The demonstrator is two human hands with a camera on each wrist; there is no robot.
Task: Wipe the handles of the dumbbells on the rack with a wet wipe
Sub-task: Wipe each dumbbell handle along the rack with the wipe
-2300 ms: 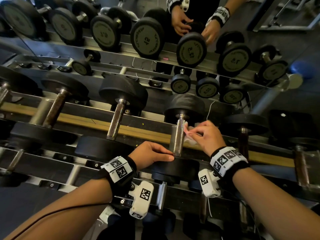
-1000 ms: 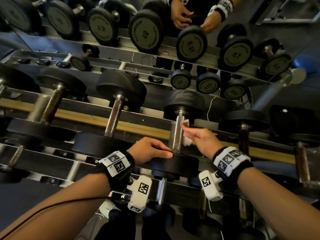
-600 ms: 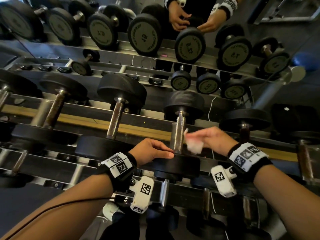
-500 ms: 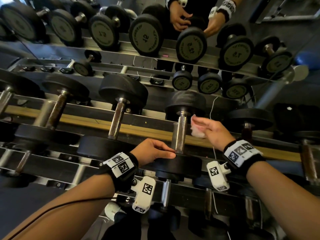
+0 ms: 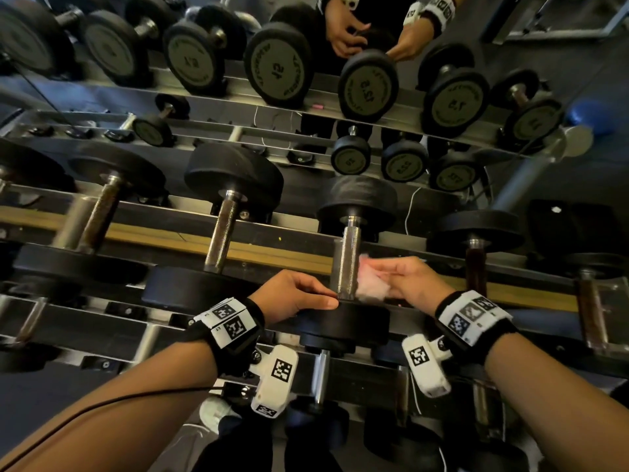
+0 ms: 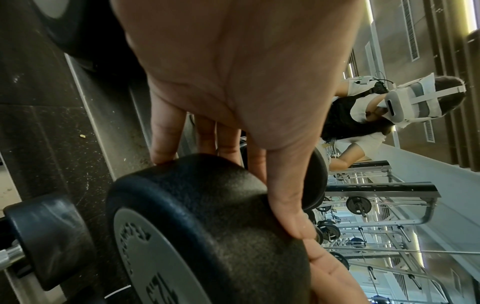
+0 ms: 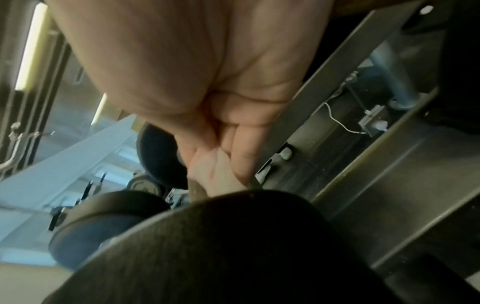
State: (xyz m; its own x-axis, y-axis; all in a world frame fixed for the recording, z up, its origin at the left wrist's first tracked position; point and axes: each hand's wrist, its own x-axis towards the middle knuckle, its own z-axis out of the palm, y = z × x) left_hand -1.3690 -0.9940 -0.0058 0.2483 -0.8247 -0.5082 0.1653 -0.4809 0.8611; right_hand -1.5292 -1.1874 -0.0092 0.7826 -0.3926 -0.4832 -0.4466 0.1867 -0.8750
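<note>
Both forearms bare, no sleeves. Each wrist carried a black wristband faced with white panels printed with black square fiducial markers. Under each band hung a white camera housing, also marker-tagged, fixed with small screws. A thin black cable ran along the left forearm. Right wristband matched the left.

A: There's a mirror rising behind everything, and just at its foot lies a white cable.

B: Look in the mirror from the left wrist: a person in a white headset, and below them plate-loaded machines.

A: Low by the mirror's right side, a blue ball.
</note>
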